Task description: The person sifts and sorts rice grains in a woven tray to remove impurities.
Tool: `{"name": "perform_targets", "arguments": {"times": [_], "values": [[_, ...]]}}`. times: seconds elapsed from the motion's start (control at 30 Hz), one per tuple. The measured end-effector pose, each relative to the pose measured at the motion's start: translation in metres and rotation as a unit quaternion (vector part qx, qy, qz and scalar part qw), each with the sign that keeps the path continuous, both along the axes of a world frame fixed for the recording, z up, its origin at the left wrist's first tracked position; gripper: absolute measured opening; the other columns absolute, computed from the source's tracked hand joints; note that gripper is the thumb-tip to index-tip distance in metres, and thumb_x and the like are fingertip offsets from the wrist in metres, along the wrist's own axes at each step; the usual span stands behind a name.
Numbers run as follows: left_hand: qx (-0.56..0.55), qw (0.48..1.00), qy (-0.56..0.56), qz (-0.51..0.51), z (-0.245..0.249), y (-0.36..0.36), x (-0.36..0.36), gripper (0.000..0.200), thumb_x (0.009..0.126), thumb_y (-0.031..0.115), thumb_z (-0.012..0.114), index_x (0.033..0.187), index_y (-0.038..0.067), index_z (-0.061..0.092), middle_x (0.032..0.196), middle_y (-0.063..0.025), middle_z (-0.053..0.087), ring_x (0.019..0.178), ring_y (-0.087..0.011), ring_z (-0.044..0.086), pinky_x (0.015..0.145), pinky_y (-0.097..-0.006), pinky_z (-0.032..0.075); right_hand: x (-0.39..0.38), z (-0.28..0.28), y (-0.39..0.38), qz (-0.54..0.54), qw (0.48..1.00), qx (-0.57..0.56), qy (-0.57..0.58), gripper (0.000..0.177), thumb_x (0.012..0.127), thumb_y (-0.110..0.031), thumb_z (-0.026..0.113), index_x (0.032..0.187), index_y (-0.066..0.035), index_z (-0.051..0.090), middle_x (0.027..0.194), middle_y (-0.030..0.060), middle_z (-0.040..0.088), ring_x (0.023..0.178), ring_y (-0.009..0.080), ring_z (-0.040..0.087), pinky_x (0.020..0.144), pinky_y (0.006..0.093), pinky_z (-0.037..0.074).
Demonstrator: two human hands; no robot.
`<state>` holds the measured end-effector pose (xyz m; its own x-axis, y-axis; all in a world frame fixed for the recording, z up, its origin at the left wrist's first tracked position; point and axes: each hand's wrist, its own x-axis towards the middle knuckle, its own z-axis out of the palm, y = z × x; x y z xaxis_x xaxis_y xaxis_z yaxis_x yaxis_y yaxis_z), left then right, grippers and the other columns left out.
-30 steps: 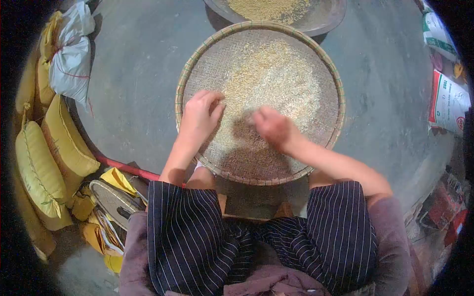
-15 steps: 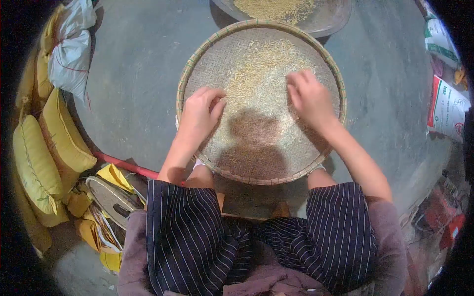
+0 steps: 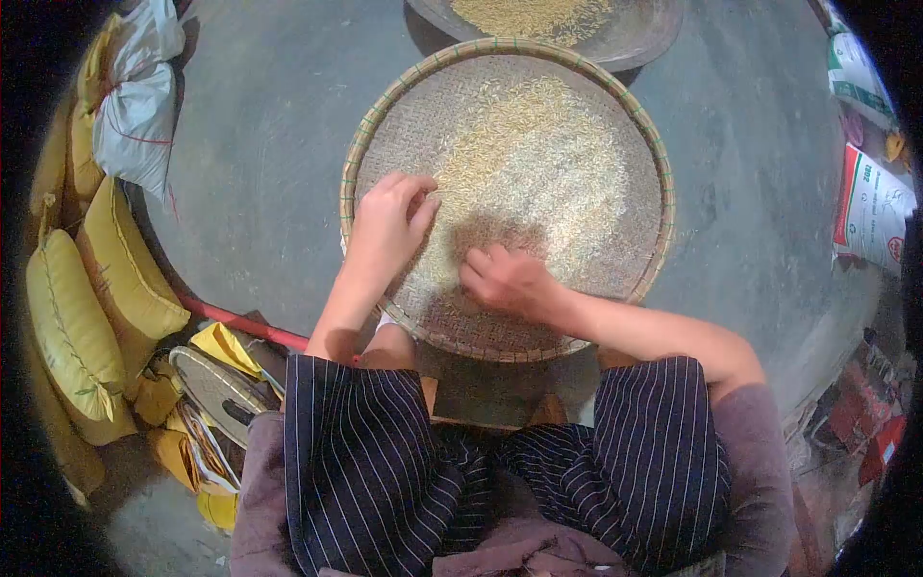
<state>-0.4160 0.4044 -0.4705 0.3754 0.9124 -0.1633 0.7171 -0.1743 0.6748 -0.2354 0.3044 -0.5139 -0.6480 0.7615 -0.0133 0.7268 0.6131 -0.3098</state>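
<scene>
Woven tray: the round woven tray (image 3: 358,163) lies flat on the concrete floor (image 3: 260,144), just ahead of the seated person's knees, so both arms can reach across it.
Grain: pale husked grain (image 3: 538,154) is spread in a thin layer over the tray's middle and far half. It is sparser toward the near rim, where the weave shows through.
Left hand: the left hand (image 3: 389,226) rests on the grain inside the tray's left rim. The fingers are half bent and the thumb is close to them, leaving a narrow gap. I cannot tell whether it pinches any kernels.
Right hand: the right hand (image 3: 505,281) sits inside the tray's near rim, knuckles up, curled narrow. Its fingertips press down into the grain, likely so as to rake it. Whether any grain is in the palm I cannot tell.
Tray make: flat split-cane weave, fine and matte, bound by a thicker plaited rim.
Metal pan: a dark, smooth metal pan (image 3: 644,34) touches the tray's far rim and holds more yellow grain.
Sacks: plump yellow sacks (image 3: 72,327) and a tied white sack (image 3: 135,106) lie well left of the tray. They are woven plastic, stitched shut.
Printed bag: a printed bag (image 3: 870,207) lies well right of the tray.
Clothing: striped shorts (image 3: 375,452), soft dark cloth with thin pale lines, are on the near side of the tray.
</scene>
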Motion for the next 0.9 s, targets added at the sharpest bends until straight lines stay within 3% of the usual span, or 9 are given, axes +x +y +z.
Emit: {"name": "perform_targets", "arguments": {"times": [0.2, 0.27, 0.37, 0.43, 0.57, 0.67, 0.8, 0.83, 0.9], "values": [[-0.003, 1.000, -0.007, 0.007, 0.004, -0.001, -0.001, 0.018, 0.079, 0.007, 0.068, 0.096, 0.001, 0.066, 0.079, -0.0139, 0.061, 0.069, -0.0276, 0.062, 0.066, -0.0362, 0.050, 0.050, -0.006, 0.017, 0.132, 0.985, 0.052, 0.102, 0.014, 0.075, -0.016, 0.058, 0.088, -0.010, 0.057, 0.077, 0.0033, 0.051, 0.069, 0.0156, 0.055, 0.050, 0.0271, 0.046], [-0.016, 1.000, -0.003, 0.013, 0.004, -0.001, -0.001, 0.018, 0.079, 0.007, 0.068, 0.096, 0.001, 0.066, 0.079, -0.0138, 0.061, 0.069, -0.0274, 0.062, 0.066, -0.0362, 0.050, 0.069, -0.003, 0.035, 0.034, 0.990, 0.120, 0.063, 0.013, 0.076, -0.019, 0.058, 0.086, -0.011, 0.057, 0.075, 0.0043, 0.050, 0.069, 0.0180, 0.054, 0.054, 0.0303, 0.048], [-0.014, 1.000, -0.002, 0.008, 0.004, 0.000, -0.002, 0.018, 0.079, 0.008, 0.068, 0.095, 0.001, 0.066, 0.079, -0.0138, 0.061, 0.070, -0.0278, 0.062, 0.067, -0.0365, 0.050, 0.096, 0.022, 0.072, -0.018, 0.990, 0.118, 0.071, 0.014, 0.080, -0.018, 0.061, 0.091, -0.010, 0.057, 0.079, 0.0059, 0.053, 0.069, 0.0217, 0.057, 0.056, 0.0335, 0.050], [-0.012, 1.000, 0.019, 0.002, 0.003, 0.000, -0.003, 0.017, 0.079, 0.006, 0.068, 0.096, 0.003, 0.068, 0.083, -0.0124, 0.064, 0.072, -0.0243, 0.064, 0.068, -0.0335, 0.052, 0.105, 0.034, 0.084, -0.163, 0.980, 0.092, 0.063, 0.017, 0.083, -0.019, 0.062, 0.093, -0.007, 0.056, 0.084, 0.0096, 0.055, 0.073, 0.0270, 0.060, 0.059, 0.0376, 0.051], [0.036, 0.999, 0.020, -0.012, 0.000, 0.000, -0.004, 0.018, 0.079, 0.007, 0.068, 0.096, 0.003, 0.068, 0.084, -0.0126, 0.064, 0.074, -0.0254, 0.064, 0.069, -0.0339, 0.052, 0.099, 0.031, 0.090, -0.279, 0.959, 0.016, 0.050, 0.019, 0.086, -0.021, 0.061, 0.094, -0.005, 0.055, 0.088, 0.0135, 0.055, 0.076, 0.0324, 0.062, 0.062, 0.0409, 0.052], [-0.005, 1.000, 0.030, -0.002, 0.003, 0.000, -0.002, 0.018, 0.078, 0.008, 0.069, 0.096, 0.003, 0.067, 0.084, -0.0129, 0.064, 0.076, -0.0270, 0.064, 0.070, -0.0348, 0.052, 0.065, 0.026, 0.079, -0.246, 0.962, -0.069, 0.099, 0.021, 0.086, -0.023, 0.060, 0.093, -0.004, 0.053, 0.091, 0.0161, 0.054, 0.076, 0.0359, 0.061, 0.062, 0.0445, 0.053], [0.002, 1.000, 0.014, 0.002, 0.005, 0.000, 0.000, 0.017, 0.080, 0.009, 0.068, 0.095, 0.001, 0.066, 0.080, -0.0141, 0.061, 0.072, -0.0284, 0.063, 0.068, -0.0373, 0.050, 0.026, 0.004, 0.043, -0.075, 0.995, -0.008, 0.061, 0.016, 0.083, -0.021, 0.061, 0.085, -0.008, 0.052, 0.077, 0.0081, 0.050, 0.063, 0.0206, 0.056, 0.054, 0.0330, 0.050], [-0.009, 1.000, 0.008, 0.008, 0.006, 0.001, 0.001, 0.017, 0.080, 0.009, 0.068, 0.095, 0.001, 0.066, 0.081, -0.0141, 0.061, 0.072, -0.0282, 0.063, 0.068, -0.0371, 0.050, 0.022, -0.003, 0.032, -0.078, 0.995, -0.007, 0.063, 0.016, 0.083, -0.021, 0.061, 0.085, -0.008, 0.052, 0.077, 0.0081, 0.050, 0.063, 0.0206, 0.056, 0.054, 0.0330, 0.050], [-0.011, 1.000, 0.016, 0.004, 0.008, 0.001, 0.000, 0.017, 0.080, 0.009, 0.068, 0.095, 0.001, 0.066, 0.082, -0.0140, 0.062, 0.072, -0.0280, 0.063, 0.068, -0.0370, 0.050, 0.018, -0.016, 0.014, 0.040, 0.995, 0.078, 0.044, 0.013, 0.082, -0.020, 0.061, 0.081, -0.010, 0.053, 0.071, 0.0040, 0.046, 0.061, 0.0130, 0.052, 0.048, 0.0271, 0.047]]}}
